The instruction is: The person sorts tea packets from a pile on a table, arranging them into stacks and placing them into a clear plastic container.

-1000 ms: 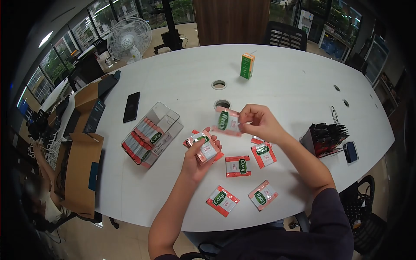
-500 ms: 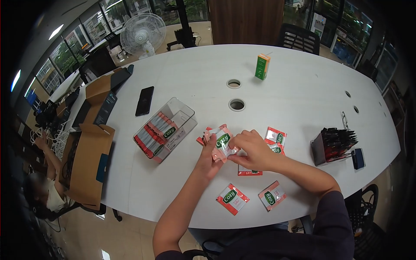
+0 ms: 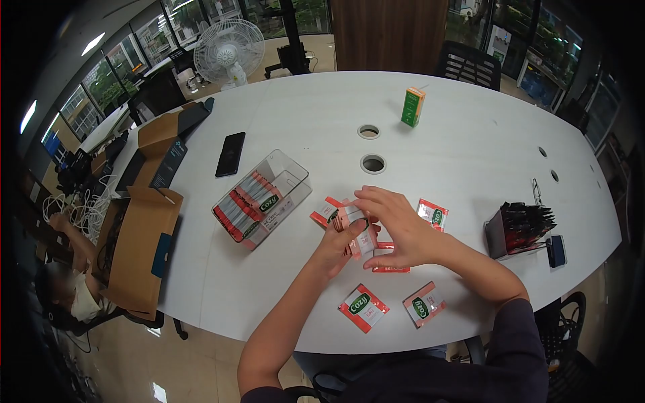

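Observation:
My left hand (image 3: 336, 246) is wrapped round a small stack of red and white Cozy sachets (image 3: 361, 236). Against the stack's right side, my right hand (image 3: 398, 227) curves with its fingers apart, the fingertips at the top edge. Loose sachets lie on the table: one at the left (image 3: 327, 209), one at the right (image 3: 433, 213), one partly under my right hand, and two nearer me (image 3: 363, 308) (image 3: 424, 304). Left of my hands, a clear plastic box (image 3: 290, 176) holds a row of the same sachets in one part.
A black phone (image 3: 230, 154) lies behind the box. Farther back stands a green carton (image 3: 412, 107), near two cable holes. To the right are a holder of dark packets (image 3: 497, 235) and a small dark object (image 3: 556, 250). Open cardboard boxes (image 3: 138, 255) and a seated person (image 3: 70, 289) are left.
My right hand has opened from a pinch at the sachets and moved slightly up around them. The stack in my left hand has turned more edge-on. The view has shifted slightly.

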The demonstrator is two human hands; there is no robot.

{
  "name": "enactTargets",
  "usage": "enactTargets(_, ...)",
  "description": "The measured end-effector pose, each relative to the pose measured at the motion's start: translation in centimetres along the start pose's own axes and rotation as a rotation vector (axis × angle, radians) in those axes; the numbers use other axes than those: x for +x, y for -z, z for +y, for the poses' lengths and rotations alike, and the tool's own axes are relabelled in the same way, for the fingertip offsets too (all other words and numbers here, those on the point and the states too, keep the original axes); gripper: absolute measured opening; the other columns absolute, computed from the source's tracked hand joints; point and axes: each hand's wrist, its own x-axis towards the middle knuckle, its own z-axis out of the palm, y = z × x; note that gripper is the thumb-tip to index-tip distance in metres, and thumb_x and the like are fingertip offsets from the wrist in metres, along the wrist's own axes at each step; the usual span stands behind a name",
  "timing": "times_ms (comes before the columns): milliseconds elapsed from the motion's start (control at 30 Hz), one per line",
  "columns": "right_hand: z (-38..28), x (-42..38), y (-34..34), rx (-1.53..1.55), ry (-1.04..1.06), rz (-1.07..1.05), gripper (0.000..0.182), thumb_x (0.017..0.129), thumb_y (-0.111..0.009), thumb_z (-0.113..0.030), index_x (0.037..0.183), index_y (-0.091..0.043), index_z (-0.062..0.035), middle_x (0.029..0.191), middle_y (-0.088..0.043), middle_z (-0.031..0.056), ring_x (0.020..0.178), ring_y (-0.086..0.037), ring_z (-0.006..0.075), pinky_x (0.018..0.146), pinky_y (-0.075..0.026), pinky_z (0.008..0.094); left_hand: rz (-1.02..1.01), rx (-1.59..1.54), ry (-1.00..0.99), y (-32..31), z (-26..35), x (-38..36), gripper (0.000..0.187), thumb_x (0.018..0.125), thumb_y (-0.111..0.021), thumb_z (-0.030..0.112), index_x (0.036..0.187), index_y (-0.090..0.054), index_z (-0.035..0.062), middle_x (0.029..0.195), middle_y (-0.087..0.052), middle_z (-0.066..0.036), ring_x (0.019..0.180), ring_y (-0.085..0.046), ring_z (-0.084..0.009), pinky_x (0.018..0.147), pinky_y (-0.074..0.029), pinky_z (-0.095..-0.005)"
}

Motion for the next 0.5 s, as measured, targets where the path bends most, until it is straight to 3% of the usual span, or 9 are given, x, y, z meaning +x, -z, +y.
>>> enactTargets(67, -0.5, -0.2, -0.3, -0.008, -0.044, -0.094, 0.107, 0.066, -0.091, -0.029, 0.153, -0.031, -0.0088, 0.153, -0.038, 0.0178, 0.141, -0.039, 0.0322, 0.115, -0.029, 0.0550, -0.005, 0.008, 0.004, 0.1, -0.4, 0.0, 0.064, 0.094, -0.072, 0.029, 0.146, -0.040, 0.0114, 0.123, -0.061, -0.005, 0.115, -0.062, -0.0174, 0.093, -0.055, -0.0359)
enactTargets(167, -0.3, -0.5, -1.9, -0.024, -0.129, -0.167, 0.111, 0.065, -0.090, -0.020, 0.156, -0.026, -0.0131, 0.155, -0.038, 0.0142, 0.143, -0.039, 0.0315, 0.120, -0.021, 0.0594, -0.003, -0.018, -0.018, -0.4, -0.8, -0.1, 0.072, 0.093, -0.073, 0.034, 0.150, -0.034, 0.0121, 0.133, -0.056, -0.005, 0.126, -0.056, -0.0184, 0.100, -0.052, -0.0379)
enactTargets(333, 0.1, -0.7, -2.3, -0.085, -0.093, -0.155, 0.108, 0.062, -0.089, -0.013, 0.154, -0.032, -0.0150, 0.149, -0.047, 0.0071, 0.135, -0.048, 0.0278, 0.118, -0.025, 0.0590, -0.011, -0.061, -0.032, -1.0, -0.7, -0.4, 0.093, 0.089, -0.074, 0.046, 0.158, -0.020, 0.0141, 0.149, -0.042, -0.006, 0.141, -0.042, -0.0204, 0.112, -0.043, -0.0416)
enactTargets(500, 0.3, -0.6, -2.7, -0.107, -0.056, -0.082, 0.107, 0.057, -0.091, -0.014, 0.150, -0.038, -0.0138, 0.145, -0.051, 0.0062, 0.132, -0.051, 0.0260, 0.116, -0.029, 0.0574, -0.039, -0.102, -0.039, -0.5, -0.9, -0.3, 0.100, 0.084, -0.076, 0.053, 0.158, -0.021, 0.0148, 0.150, -0.040, -0.004, 0.144, -0.037, -0.0209, 0.115, -0.039, -0.0422)
